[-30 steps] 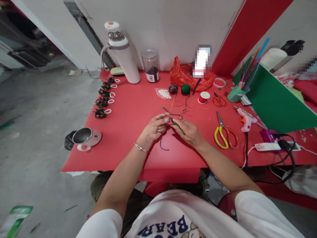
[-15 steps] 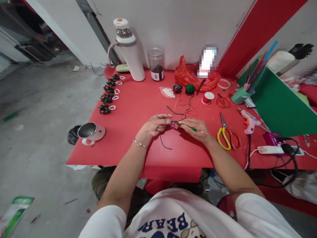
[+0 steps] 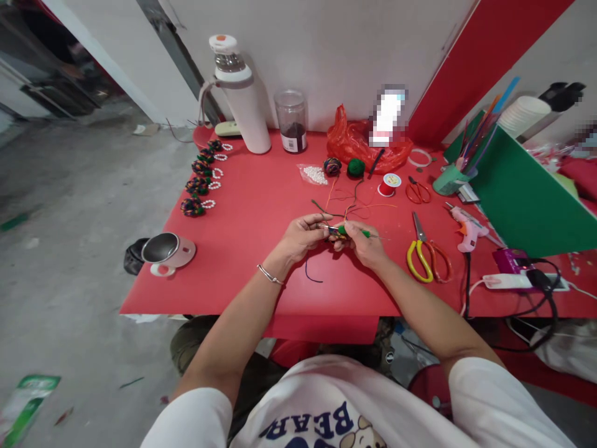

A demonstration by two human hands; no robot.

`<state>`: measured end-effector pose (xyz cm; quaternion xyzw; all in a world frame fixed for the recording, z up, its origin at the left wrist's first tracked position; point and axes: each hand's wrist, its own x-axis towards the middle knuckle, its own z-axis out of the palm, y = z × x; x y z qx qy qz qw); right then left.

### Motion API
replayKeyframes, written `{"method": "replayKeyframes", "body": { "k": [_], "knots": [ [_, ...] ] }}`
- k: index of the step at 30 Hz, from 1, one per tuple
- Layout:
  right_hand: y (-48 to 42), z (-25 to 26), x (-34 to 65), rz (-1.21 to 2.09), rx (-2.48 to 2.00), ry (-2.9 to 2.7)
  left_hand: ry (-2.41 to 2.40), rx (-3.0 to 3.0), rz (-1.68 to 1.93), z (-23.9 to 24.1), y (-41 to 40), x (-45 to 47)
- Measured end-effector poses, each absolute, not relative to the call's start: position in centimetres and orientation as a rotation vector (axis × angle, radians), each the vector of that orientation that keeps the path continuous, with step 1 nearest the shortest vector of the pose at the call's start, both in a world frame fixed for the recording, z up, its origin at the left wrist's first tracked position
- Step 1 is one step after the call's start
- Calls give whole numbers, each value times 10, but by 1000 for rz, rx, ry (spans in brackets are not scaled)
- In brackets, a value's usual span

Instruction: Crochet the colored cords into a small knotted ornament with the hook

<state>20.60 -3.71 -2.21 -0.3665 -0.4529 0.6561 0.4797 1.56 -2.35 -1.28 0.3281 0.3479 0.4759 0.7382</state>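
Observation:
My right hand point(image 3: 366, 244) is closed around a crochet hook point(image 3: 354, 231) with a green grip and a thin metal shaft. My left hand point(image 3: 305, 235) pinches a small dark multicoloured piece of yarn work point(image 3: 334, 231), mostly hidden between the fingers. Both hands almost touch above the red table. A dark yarn tail point(image 3: 311, 274) hangs below the left hand onto the tabletop. Orange and dark green strands run from the hands back to a multicoloured yarn ball point(image 3: 333, 166) and a green yarn ball point(image 3: 356, 167).
Scissors point(image 3: 422, 255), a pink glue gun point(image 3: 469, 229) and a thread spool point(image 3: 389, 185) lie right. Several beaded yarn pieces point(image 3: 198, 185) line the left edge of the red table point(image 3: 247, 218), near a mug point(image 3: 168, 250). A flask point(image 3: 247, 112) and jar point(image 3: 292, 121) stand behind.
My right hand has turned and drawn in closer to my left, with the hook now lying across the fingers. The left hand has shifted slightly right.

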Motion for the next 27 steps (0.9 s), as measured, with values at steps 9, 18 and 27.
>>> {"method": "replayKeyframes", "body": {
  "k": [9, 18, 27],
  "knots": [
    [-45, -17, 208, 1318, -1029, -1363, 835, 824, 1163, -22, -21, 19],
    [-44, -30, 208, 351, -990, -1895, 914, 673, 1302, -19, -27, 40],
    [-42, -26, 225, 385, -801, -1965, 682, 513, 1013, -12, -26, 21]
  ]
}}
